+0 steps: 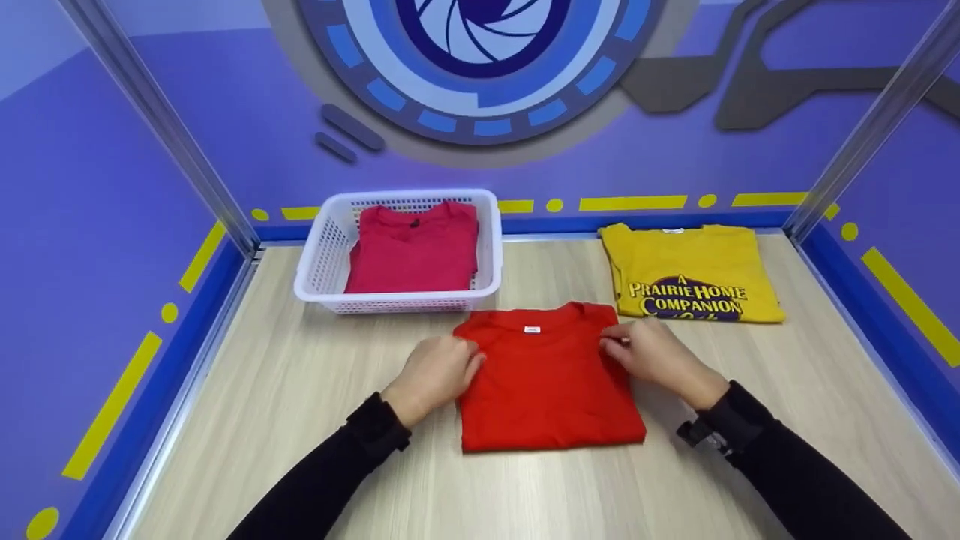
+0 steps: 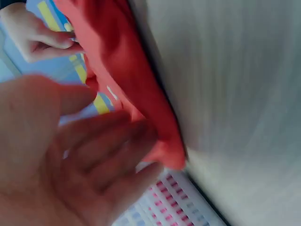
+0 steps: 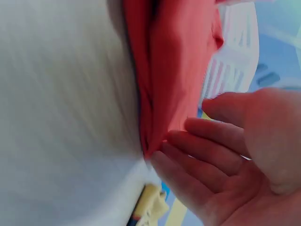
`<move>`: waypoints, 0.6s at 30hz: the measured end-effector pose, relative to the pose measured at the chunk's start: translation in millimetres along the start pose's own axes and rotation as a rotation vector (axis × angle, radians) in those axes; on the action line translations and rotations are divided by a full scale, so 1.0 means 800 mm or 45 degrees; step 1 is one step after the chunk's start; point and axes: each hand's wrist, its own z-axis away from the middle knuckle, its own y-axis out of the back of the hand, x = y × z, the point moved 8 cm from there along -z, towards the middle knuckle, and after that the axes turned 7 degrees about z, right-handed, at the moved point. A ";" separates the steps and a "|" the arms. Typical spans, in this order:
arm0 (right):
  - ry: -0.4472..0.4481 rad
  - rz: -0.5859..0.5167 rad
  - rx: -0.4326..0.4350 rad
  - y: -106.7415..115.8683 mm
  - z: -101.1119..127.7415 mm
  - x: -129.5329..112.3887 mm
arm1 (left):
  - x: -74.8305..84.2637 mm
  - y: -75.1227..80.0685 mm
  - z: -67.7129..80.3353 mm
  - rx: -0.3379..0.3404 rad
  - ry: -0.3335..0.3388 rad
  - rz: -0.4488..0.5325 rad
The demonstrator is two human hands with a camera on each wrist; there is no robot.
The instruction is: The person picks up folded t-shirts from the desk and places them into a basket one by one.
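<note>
A folded red T-shirt (image 1: 551,382) lies flat on the table, its collar and white label toward the back wall. At its left edge, near the shoulder, is my left hand (image 1: 436,371); the left wrist view shows its fingers (image 2: 110,160) loosely extended against the red cloth, thumb apart. My right hand (image 1: 654,352) is at the opposite edge near the other shoulder. In the right wrist view its fingertips (image 3: 164,153) touch the shirt's side, with the thumb held away from them.
Behind the shirt to the left stands a white perforated basket (image 1: 397,302) with a folded crimson shirt (image 1: 416,255) inside. A folded yellow printed T-shirt (image 1: 686,262) lies at the back right. Blue-purple panels (image 1: 525,172) wall in the wooden table (image 1: 300,405).
</note>
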 end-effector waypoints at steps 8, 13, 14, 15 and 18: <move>-0.012 0.104 0.060 0.028 -0.044 0.008 | -0.038 0.014 -0.030 0.167 0.146 0.052; 0.050 0.253 -0.065 0.009 -0.071 -0.002 | -0.029 -0.005 -0.047 0.112 0.125 0.032; 0.057 0.287 -0.092 0.004 -0.075 -0.003 | -0.027 -0.009 -0.049 0.102 0.123 0.019; 0.057 0.309 -0.119 -0.001 -0.077 -0.003 | -0.026 -0.012 -0.051 0.093 0.121 0.005; 0.033 0.350 -0.196 -0.015 -0.081 -0.002 | -0.024 -0.020 -0.056 0.053 0.127 -0.036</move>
